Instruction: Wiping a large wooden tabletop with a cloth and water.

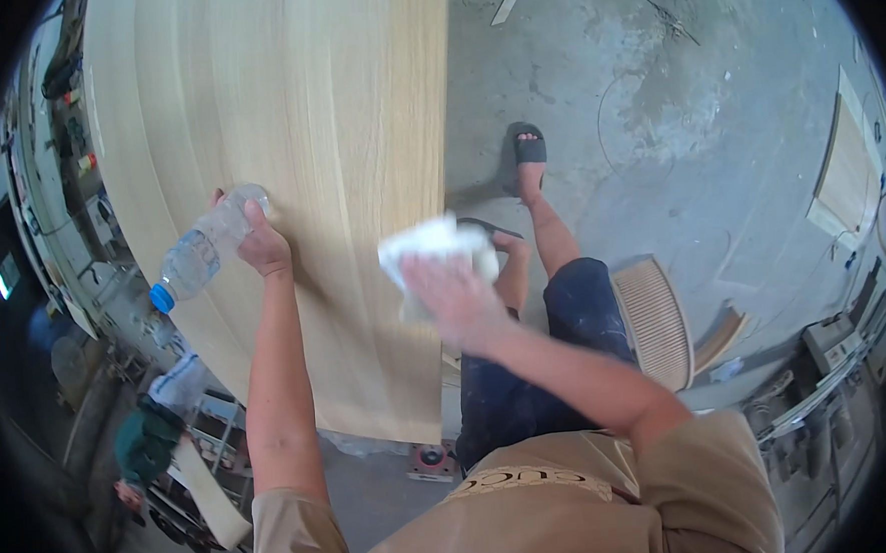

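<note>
Above the broad, pale wood-grain board (324, 102), the left hand (261, 244) grips a clear plastic bottle (194, 261) near its base, apparently leaving the blue cap (163, 297) free, while the blurred right hand (451, 294) backs a white cloth (429, 241), finger closure unclear.

Left arm (281, 405): nearly straight, reaching up from lower edge. Left wrist (277, 270) roughly in line with forearm; left hand (261, 244) closed in a grip, thumb (253, 214) on the right side. Right arm (588, 374): elbow bent, forearm slanting up-left across body. Right hand (452, 294): back upward, clasping, fingers (425, 274) blurred.
</note>
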`<state>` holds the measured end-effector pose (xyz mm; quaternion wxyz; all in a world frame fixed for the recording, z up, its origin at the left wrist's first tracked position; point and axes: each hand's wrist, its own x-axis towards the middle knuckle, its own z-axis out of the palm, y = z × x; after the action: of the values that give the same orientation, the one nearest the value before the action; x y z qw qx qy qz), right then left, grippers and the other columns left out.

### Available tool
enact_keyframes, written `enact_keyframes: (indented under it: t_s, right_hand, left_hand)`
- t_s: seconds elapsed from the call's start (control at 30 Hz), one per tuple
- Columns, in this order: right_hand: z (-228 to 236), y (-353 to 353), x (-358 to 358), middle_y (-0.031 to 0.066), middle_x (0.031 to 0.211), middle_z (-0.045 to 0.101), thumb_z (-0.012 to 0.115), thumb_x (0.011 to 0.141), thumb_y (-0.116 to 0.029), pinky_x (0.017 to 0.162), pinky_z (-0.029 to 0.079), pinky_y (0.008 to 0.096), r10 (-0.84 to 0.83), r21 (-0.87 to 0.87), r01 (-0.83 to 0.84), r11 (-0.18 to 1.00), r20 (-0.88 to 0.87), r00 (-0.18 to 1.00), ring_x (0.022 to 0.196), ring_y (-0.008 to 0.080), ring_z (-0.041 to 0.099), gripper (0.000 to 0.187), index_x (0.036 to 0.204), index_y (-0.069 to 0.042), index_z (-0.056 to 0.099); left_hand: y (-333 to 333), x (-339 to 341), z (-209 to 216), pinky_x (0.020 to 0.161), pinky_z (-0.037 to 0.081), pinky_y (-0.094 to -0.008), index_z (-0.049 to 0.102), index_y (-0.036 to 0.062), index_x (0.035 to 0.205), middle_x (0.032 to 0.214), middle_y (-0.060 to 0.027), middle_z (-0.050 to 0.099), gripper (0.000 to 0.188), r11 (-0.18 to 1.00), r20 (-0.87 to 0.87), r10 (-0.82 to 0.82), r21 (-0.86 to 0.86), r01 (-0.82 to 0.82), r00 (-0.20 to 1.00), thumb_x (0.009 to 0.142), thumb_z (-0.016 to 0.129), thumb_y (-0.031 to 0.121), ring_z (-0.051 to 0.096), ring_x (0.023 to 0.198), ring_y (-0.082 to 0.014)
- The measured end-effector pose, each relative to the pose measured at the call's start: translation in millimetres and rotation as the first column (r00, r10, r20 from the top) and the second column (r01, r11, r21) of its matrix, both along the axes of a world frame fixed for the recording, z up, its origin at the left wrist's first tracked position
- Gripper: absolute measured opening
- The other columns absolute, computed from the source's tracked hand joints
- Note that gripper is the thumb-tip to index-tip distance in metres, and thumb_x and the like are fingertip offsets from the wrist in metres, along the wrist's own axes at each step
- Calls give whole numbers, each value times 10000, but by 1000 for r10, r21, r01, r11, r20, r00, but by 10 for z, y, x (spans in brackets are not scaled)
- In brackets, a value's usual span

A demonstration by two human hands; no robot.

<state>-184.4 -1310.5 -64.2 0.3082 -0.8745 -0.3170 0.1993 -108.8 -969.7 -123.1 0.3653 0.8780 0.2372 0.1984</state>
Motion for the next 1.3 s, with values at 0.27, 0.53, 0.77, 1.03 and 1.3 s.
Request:
enact_keyframes:
  t_s: [0.27, 0.53, 0.77, 1.03, 1.3]
  right_hand:
    - [-236, 223, 827, 90, 1642, 420, 729, 792, -289, 1279, 176, 571, -220, 140, 197, 970, 170, 961, 1525, 233, 383, 910, 1604, -79, 376]
    - [-177, 426, 2137, 162, 1534, 532, 663, 879, -305, 1239, 283, 551, -254, -275, 184, 944, -243, 936, 1459, 301, 460, 661, 1465, -41, 513]
    - [-251, 284, -1030, 251, 1643, 353, 735, 783, -17, 1261, 295, 495, -431, 230, 458, 859, -159, 888, 1532, 399, 347, 931, 1603, 34, 297]
    - [-289, 584, 74, 306, 1558, 443, 654, 963, -173, 1146, 439, 473, -704, 373, 800, 469, -390, 594, 1402, 451, 498, 698, 1551, 66, 362]
    - [-485, 407, 1682, 269, 1457, 563, 582, 1016, -403, 1088, 478, 492, -750, 358, 854, 377, -422, 509, 1295, 448, 585, 661, 1555, -61, 413]
  left_hand:
    - [272, -162, 24, 1133, 398, -404, 478, -49, 1438, 1410, -165, 575, 652, 999, 11, 24, 32, -25, 1000, 1021, 665, 415, 556, 1296, -296]
    - [137, 76, 46, 929, 513, -450, 705, -42, 1129, 1124, -169, 750, 549, 976, -3, -25, 217, 25, 1000, 1026, 621, 491, 693, 1036, -353]
    - [-73, 122, 94, 965, 501, -429, 707, -44, 1142, 1131, -162, 747, 564, 991, 13, -30, 133, 28, 999, 1026, 619, 501, 687, 1070, -333]
    - [103, 47, 132, 1002, 475, -403, 647, -33, 1222, 1193, -133, 696, 516, 990, 68, -68, 126, 59, 995, 1042, 629, 451, 641, 1100, -281]
    - [7, 135, 8, 1019, 438, -394, 601, -34, 1213, 1226, -130, 640, 487, 991, -9, -106, 82, 106, 994, 1052, 627, 425, 586, 1132, -265]
